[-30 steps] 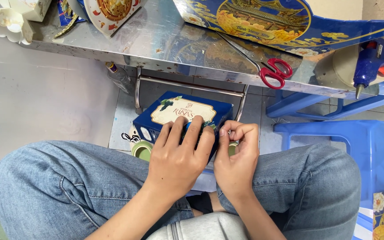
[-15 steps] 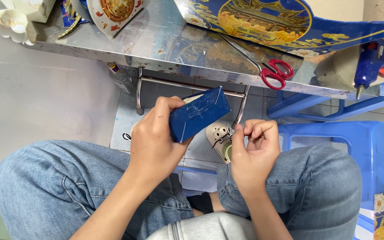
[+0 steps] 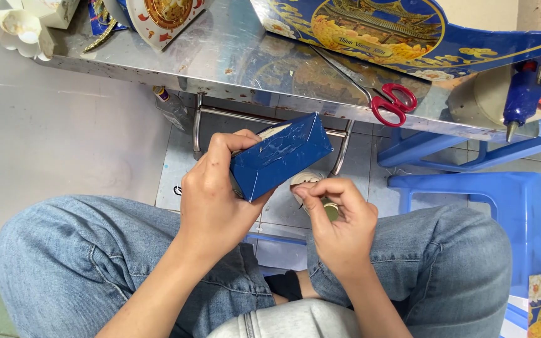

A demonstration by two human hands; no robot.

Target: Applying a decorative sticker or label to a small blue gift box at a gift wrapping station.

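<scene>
Blue cardboard makes the small box [image 3: 281, 156] that sits in the middle of the frame, tilted, with its plain glossy side turned up. The left hand [image 3: 217, 194] is clamped around its lower left end, thumb on top and fingers under it. Just to the right, the right hand [image 3: 339, 219] is closed, its fingertips [image 3: 305, 191] pinching something too small to tell, close to the box but apart from it. Below both hands are the knees in blue jeans [image 3: 95, 269]. Above them runs a steel table [image 3: 220, 56], where red scissors [image 3: 392, 103] lie at the upper right. A blue glue gun [image 3: 524, 94] rests at the far right, above a blue plastic stool [image 3: 483, 194].
</scene>
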